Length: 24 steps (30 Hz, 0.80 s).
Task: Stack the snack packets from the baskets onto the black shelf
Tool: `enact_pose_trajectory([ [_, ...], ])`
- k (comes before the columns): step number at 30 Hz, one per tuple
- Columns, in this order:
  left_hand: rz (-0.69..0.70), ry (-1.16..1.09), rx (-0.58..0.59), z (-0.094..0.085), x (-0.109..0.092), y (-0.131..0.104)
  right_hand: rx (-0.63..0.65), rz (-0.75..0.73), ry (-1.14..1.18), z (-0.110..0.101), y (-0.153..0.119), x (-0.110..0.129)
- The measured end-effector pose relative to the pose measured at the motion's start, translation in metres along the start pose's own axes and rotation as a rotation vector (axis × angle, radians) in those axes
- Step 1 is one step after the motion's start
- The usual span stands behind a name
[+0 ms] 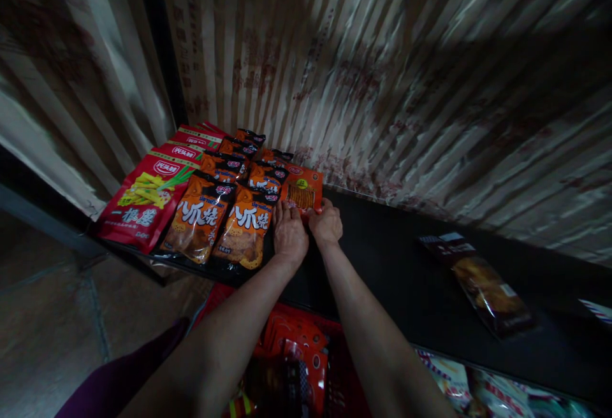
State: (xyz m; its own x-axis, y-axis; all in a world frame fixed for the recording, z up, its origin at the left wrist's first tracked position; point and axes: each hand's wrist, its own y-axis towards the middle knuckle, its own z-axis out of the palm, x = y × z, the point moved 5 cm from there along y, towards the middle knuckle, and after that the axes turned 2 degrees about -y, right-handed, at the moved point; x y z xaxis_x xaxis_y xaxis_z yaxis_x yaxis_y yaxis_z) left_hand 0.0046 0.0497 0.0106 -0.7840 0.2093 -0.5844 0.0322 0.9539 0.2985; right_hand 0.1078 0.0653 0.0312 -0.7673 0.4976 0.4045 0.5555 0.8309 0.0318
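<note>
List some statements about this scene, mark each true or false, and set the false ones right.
1. The left hand and right hand are both at the orange-red packet. True.
2. The red bags lie toward the left end of the black shelf. True.
3. A brown packet lies on the shelf, to the right of both hands. True.
4. The right hand is holding the brown packet. False: neither hand touches it.
5. The orange-and-black bags lie to the right of the brown packet. False: they lie to its left, next to the red bags.
6. Long sleeves cover both forearms. False: both are bare.
</note>
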Motion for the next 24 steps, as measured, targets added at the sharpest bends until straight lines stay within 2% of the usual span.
enact_pose_trajectory([
  [7, -0.021, 0.033, 0.029, 0.000, -0.001, 0.000, -0.013, -0.043, 0.018, 0.005, -0.002, 0.000],
  [13, -0.019, 0.041, 0.043, 0.000, 0.000, 0.000, -0.074, -0.068, 0.078, 0.011, -0.001, -0.006],
  [18, -0.006, 0.048, 0.045, 0.004, 0.003, 0.001, -0.047, -0.132, 0.100, 0.019, 0.003, -0.011],
  [21, 0.022, 0.040, 0.032, 0.003, 0.003, 0.000, -0.063, -0.224, 0.119, 0.019, -0.004, -0.012],
  [24, 0.035, 0.009, 0.032, 0.002, 0.003, 0.000, -0.076, -0.253, 0.169, 0.014, -0.020, -0.016],
])
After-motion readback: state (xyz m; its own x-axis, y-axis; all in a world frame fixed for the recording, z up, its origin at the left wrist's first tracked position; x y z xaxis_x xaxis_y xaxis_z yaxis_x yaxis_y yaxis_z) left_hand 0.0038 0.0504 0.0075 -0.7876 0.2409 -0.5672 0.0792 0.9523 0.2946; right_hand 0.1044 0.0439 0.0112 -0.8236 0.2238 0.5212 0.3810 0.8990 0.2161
